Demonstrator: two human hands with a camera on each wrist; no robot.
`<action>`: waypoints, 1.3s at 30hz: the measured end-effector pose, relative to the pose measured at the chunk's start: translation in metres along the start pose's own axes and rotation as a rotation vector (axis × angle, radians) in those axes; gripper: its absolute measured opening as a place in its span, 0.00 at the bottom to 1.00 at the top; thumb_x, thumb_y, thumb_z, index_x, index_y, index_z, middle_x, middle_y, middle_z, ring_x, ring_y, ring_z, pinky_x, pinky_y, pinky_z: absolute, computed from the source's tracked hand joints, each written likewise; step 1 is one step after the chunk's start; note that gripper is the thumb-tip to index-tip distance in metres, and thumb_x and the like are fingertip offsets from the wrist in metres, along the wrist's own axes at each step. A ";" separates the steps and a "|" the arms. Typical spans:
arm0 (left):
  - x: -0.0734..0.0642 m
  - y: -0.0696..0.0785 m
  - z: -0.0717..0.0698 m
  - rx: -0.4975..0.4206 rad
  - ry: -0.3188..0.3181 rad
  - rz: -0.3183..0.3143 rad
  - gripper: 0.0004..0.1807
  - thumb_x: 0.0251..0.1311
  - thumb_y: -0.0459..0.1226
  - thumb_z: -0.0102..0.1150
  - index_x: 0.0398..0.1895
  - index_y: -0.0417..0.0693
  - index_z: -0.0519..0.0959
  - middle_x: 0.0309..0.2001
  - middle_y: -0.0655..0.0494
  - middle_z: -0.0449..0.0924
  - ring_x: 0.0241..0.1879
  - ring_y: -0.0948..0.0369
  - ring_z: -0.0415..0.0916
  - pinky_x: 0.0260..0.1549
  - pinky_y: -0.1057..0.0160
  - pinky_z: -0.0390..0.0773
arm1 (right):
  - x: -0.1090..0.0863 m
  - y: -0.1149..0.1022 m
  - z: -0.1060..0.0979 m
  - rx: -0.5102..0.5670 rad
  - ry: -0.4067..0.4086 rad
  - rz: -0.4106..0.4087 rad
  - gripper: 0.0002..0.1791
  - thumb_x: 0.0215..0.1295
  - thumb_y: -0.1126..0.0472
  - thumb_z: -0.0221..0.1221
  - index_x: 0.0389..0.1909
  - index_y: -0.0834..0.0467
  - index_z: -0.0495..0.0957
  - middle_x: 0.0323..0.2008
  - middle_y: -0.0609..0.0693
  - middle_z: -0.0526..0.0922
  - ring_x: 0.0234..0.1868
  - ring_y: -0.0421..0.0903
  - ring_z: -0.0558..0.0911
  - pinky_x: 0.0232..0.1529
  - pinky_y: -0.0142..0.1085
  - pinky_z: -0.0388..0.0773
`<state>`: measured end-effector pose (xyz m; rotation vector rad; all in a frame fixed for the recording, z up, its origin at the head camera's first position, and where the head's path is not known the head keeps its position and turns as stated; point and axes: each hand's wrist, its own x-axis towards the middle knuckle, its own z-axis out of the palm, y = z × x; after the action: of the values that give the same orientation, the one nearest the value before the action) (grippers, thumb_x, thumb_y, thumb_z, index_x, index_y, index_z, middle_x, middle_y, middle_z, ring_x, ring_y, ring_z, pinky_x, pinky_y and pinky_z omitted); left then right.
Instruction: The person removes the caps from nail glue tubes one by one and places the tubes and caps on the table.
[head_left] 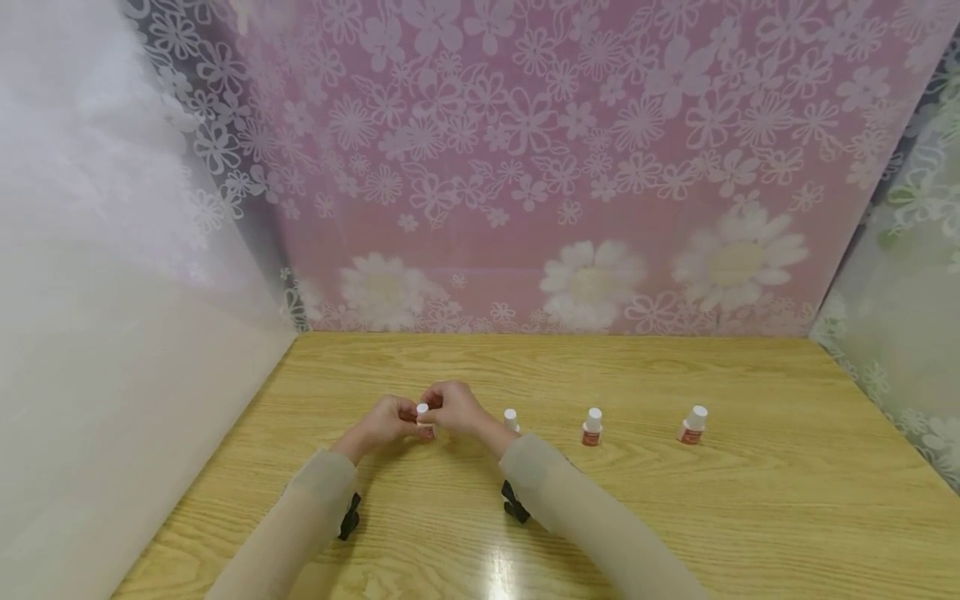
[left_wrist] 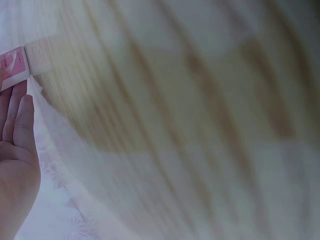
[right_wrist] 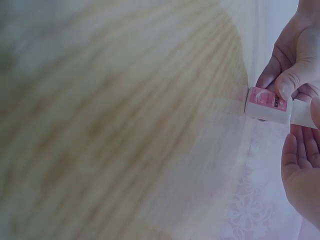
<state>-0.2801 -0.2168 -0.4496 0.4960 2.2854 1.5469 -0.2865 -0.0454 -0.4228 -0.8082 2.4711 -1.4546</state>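
Note:
Both hands meet at a small white bottle (head_left: 427, 431) with a pink-red label, upright on the wooden table, left of centre. My left hand (head_left: 384, 423) holds its body; the right wrist view shows the thumb (right_wrist: 287, 88) lying against the label. The white cap (right_wrist: 302, 114) is pinched by my right hand (head_left: 459, 408), whose other fingers extend behind the bottle. Part of the same label (left_wrist: 15, 62) shows at the edge of the left wrist view, beside the left hand (left_wrist: 19, 155). Whether the cap is loose, I cannot tell.
To the right, three similar capped bottles stand in a row: one partly behind the right forearm (head_left: 511, 419), a middle bottle (head_left: 592, 428) and a far-right bottle (head_left: 692, 426). A flowered pink sheet (head_left: 525, 208) hangs along the table's back edge, with pale sheets at both sides.

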 end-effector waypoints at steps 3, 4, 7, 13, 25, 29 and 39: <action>0.000 0.000 0.000 0.006 -0.006 -0.003 0.09 0.51 0.30 0.60 0.35 0.32 0.78 0.33 0.45 0.81 0.36 0.54 0.78 0.43 0.57 0.72 | 0.000 0.000 -0.001 -0.016 -0.026 -0.014 0.07 0.52 0.69 0.61 0.33 0.65 0.78 0.28 0.49 0.79 0.30 0.40 0.76 0.32 0.29 0.73; 0.000 0.000 0.000 0.009 -0.006 -0.004 0.09 0.52 0.30 0.59 0.35 0.32 0.78 0.33 0.45 0.81 0.36 0.54 0.78 0.43 0.57 0.71 | 0.001 0.001 -0.002 -0.021 -0.032 -0.018 0.07 0.53 0.69 0.61 0.34 0.65 0.78 0.28 0.49 0.80 0.30 0.39 0.76 0.32 0.29 0.73; 0.000 0.001 0.000 0.025 -0.003 -0.008 0.09 0.52 0.30 0.59 0.35 0.33 0.78 0.33 0.46 0.81 0.36 0.55 0.78 0.43 0.56 0.71 | 0.001 0.003 -0.002 -0.032 -0.045 -0.038 0.06 0.54 0.69 0.59 0.34 0.65 0.79 0.28 0.50 0.80 0.30 0.39 0.77 0.33 0.29 0.72; -0.002 0.001 0.002 0.006 -0.008 -0.022 0.08 0.52 0.29 0.58 0.36 0.34 0.78 0.33 0.45 0.81 0.36 0.55 0.78 0.43 0.57 0.72 | 0.002 0.008 0.000 -0.021 -0.044 -0.038 0.09 0.53 0.67 0.61 0.36 0.64 0.78 0.31 0.49 0.80 0.33 0.40 0.77 0.34 0.29 0.73; 0.000 -0.002 0.000 -0.026 -0.005 -0.019 0.07 0.54 0.28 0.56 0.36 0.31 0.77 0.34 0.44 0.80 0.37 0.54 0.78 0.43 0.57 0.72 | 0.000 0.004 0.004 0.015 0.044 0.019 0.11 0.47 0.64 0.66 0.29 0.61 0.73 0.26 0.46 0.76 0.29 0.39 0.75 0.30 0.29 0.72; 0.000 -0.001 0.001 -0.013 0.002 -0.027 0.07 0.53 0.28 0.57 0.35 0.32 0.77 0.34 0.44 0.80 0.37 0.54 0.78 0.43 0.58 0.72 | 0.000 0.005 0.004 0.002 0.059 0.015 0.10 0.47 0.64 0.67 0.28 0.61 0.75 0.25 0.46 0.76 0.28 0.38 0.75 0.29 0.29 0.71; -0.001 -0.001 0.002 -0.017 0.004 -0.017 0.07 0.53 0.28 0.58 0.35 0.32 0.78 0.33 0.44 0.80 0.36 0.54 0.78 0.41 0.58 0.73 | 0.000 0.006 0.002 -0.026 0.030 -0.021 0.06 0.51 0.66 0.64 0.30 0.62 0.78 0.27 0.46 0.78 0.30 0.38 0.76 0.31 0.29 0.72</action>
<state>-0.2785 -0.2161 -0.4507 0.4681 2.2718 1.5589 -0.2880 -0.0444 -0.4293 -0.8261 2.5158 -1.4547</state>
